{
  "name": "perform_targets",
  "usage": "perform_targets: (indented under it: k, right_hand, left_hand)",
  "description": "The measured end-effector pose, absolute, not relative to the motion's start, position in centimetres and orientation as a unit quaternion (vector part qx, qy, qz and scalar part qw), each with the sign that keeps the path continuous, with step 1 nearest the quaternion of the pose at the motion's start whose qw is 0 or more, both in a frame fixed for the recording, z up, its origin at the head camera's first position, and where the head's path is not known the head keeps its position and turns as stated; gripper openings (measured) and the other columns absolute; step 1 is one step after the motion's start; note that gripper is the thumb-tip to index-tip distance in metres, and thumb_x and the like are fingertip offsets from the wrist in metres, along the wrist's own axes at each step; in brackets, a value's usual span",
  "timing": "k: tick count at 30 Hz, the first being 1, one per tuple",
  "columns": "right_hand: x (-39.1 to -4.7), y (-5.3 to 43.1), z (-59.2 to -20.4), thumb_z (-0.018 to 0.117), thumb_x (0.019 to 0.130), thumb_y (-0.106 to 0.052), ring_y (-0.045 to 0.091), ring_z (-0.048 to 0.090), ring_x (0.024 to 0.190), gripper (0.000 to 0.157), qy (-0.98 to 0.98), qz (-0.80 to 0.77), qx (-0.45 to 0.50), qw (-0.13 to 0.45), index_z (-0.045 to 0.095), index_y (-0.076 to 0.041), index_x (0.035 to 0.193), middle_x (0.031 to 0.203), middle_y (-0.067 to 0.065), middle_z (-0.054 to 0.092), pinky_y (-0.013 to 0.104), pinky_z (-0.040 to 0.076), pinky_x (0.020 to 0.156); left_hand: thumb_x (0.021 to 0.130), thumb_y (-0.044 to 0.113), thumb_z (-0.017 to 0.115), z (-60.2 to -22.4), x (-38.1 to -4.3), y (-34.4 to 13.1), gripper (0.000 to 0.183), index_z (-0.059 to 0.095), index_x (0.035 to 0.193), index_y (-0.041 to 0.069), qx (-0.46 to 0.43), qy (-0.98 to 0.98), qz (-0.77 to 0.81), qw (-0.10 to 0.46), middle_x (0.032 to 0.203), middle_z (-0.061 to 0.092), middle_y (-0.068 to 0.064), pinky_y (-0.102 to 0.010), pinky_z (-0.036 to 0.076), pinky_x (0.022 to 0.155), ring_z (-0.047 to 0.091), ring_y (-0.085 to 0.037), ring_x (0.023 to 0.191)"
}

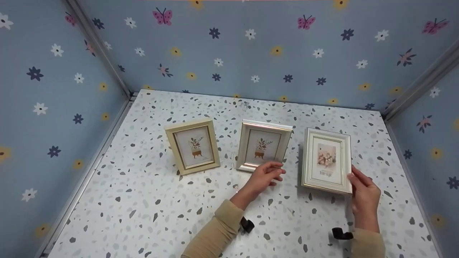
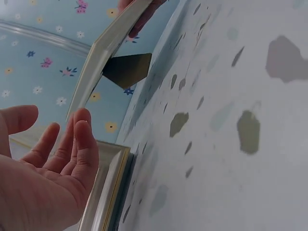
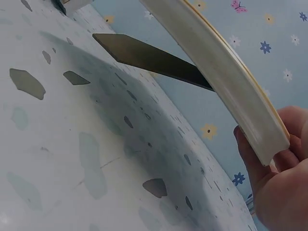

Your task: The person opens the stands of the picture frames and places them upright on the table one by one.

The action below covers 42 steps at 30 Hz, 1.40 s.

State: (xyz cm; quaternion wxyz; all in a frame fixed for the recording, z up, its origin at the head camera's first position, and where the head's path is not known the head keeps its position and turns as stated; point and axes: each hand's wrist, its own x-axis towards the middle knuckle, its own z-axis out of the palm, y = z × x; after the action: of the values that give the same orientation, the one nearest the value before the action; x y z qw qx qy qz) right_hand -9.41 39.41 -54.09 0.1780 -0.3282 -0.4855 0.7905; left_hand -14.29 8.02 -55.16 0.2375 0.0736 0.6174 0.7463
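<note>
My right hand (image 1: 366, 195) pinches the lower right edge of a white picture frame (image 1: 309, 161) with a pink flower print. In the right wrist view, this frame (image 3: 236, 82) is held off the table, and its dark stand (image 3: 149, 60) sticks out behind. My left hand (image 1: 263, 179) holds nothing, its fingers loosely bent just in front of a silver picture frame (image 1: 244, 143) with a potted plant print. That silver frame stands on the table in the middle. Farther left stands a gold picture frame (image 1: 174, 150) with a similar plant print.
The speckled white table (image 1: 150, 215) is bounded by a blue flowered back wall (image 1: 244, 50), with matching panels on the left (image 1: 53, 125) and right (image 1: 430, 136). Metal rails (image 1: 104, 50) run along the corners.
</note>
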Motion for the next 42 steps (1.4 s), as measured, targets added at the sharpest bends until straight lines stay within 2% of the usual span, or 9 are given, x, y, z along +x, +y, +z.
perform_targets:
  k: [6,10,13,18,27,32,42]
  right_hand:
    - [-9.1,38.9,-54.0,0.082,0.074,0.010,0.013,0.067,0.103,0.042,-0.484,0.796,-0.316,0.181,0.074,-0.002,0.114,0.107,0.002,0.073,0.023,0.055,0.080]
    - [-9.1,38.6,-54.0,0.083,0.072,0.011,0.013,0.067,0.103,0.042,-0.482,0.800,-0.302,0.191,0.074,0.000,0.112,0.105,0.003,0.075,0.024,0.055,0.080]
    - [-8.9,38.5,-54.1,0.084,0.071,0.011,0.013,0.068,0.103,0.043,-0.481,0.802,-0.295,0.197,0.074,0.000,0.111,0.104,0.003,0.075,0.024,0.055,0.081]
    - [-8.7,38.4,-54.0,0.083,0.070,0.014,0.014,0.068,0.102,0.044,-0.472,0.807,-0.287,0.209,0.073,0.002,0.111,0.104,0.005,0.075,0.025,0.055,0.081]
    - [-8.6,37.9,-54.0,0.076,0.074,0.020,0.014,0.070,0.100,0.040,-0.467,0.818,-0.248,0.228,0.072,0.005,0.111,0.102,0.007,0.075,0.026,0.056,0.079]
    - [-8.4,37.8,-54.0,0.079,0.074,0.016,0.016,0.070,0.100,0.038,-0.477,0.810,-0.256,0.225,0.074,0.003,0.110,0.108,0.007,0.074,0.028,0.057,0.076]
    - [-7.9,37.7,-53.8,0.078,0.078,0.011,0.016,0.069,0.100,0.045,-0.527,0.784,-0.245,0.218,0.069,0.003,0.121,0.112,0.006,0.072,0.025,0.058,0.070]
  left_hand:
    - [0.099,0.017,0.063,-54.6,-14.1,10.4,0.035,0.060,0.133,0.010,0.076,0.611,0.745,0.258,0.118,0.069,-0.008,-0.047,0.056,0.084,0.069,-0.025,0.097]
    - [0.097,0.019,0.067,-54.3,-14.0,11.7,0.042,0.057,0.137,0.011,0.065,0.610,0.746,0.257,0.115,0.069,-0.007,-0.043,0.057,0.078,0.068,-0.027,0.097]
    - [0.095,0.018,0.070,-54.1,-14.0,12.5,0.045,0.057,0.138,0.015,0.065,0.612,0.748,0.247,0.109,0.068,-0.001,-0.047,0.057,0.080,0.068,-0.025,0.095]
    - [0.090,0.013,0.075,-54.3,-14.2,13.4,0.053,0.057,0.138,0.024,0.078,0.616,0.752,0.222,0.107,0.067,0.003,-0.054,0.054,0.084,0.068,-0.016,0.091]
    - [0.083,0.008,0.082,-54.8,-14.2,14.3,0.067,0.055,0.141,0.025,0.081,0.655,0.730,0.175,0.106,0.065,0.007,-0.031,0.058,0.073,0.067,-0.012,0.089]
    - [0.083,0.002,0.080,-55.0,-14.2,14.6,0.067,0.056,0.141,0.025,0.080,0.665,0.725,0.162,0.107,0.064,0.007,-0.028,0.058,0.072,0.066,-0.010,0.088]
    - [0.085,0.000,0.077,-55.5,-14.3,14.5,0.065,0.057,0.141,0.026,0.101,0.659,0.728,0.159,0.110,0.063,0.004,-0.028,0.058,0.073,0.066,-0.012,0.091]
